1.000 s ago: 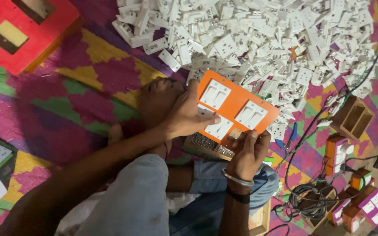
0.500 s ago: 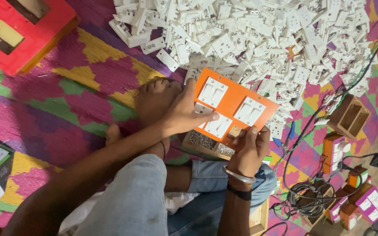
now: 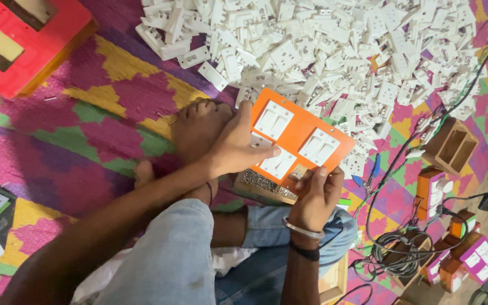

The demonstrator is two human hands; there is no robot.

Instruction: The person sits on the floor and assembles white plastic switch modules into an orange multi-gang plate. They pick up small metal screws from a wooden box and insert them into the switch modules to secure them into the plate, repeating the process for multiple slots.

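An orange switch plate (image 3: 303, 129) carrying three white rocker switches is held tilted over a wooden box (image 3: 260, 185) on my lap. My left hand (image 3: 230, 148) grips the plate's left edge, with a fingertip on the lowest switch (image 3: 280, 165). My right hand (image 3: 314, 195), with a metal bangle at the wrist, holds the plate's bottom edge from below. Just beyond the plate lies a big heap of white switch and socket parts (image 3: 323, 51).
I sit on a patterned purple, yellow and green mat (image 3: 86, 130). A red board with cut-outs (image 3: 24, 39) lies far left. To the right are an open wooden box (image 3: 453, 147), several small orange switch boxes (image 3: 433, 192) and a coil of dark cable (image 3: 402, 254).
Both hands stay on the orange plate, which has shifted only slightly. The view has drifted a little.
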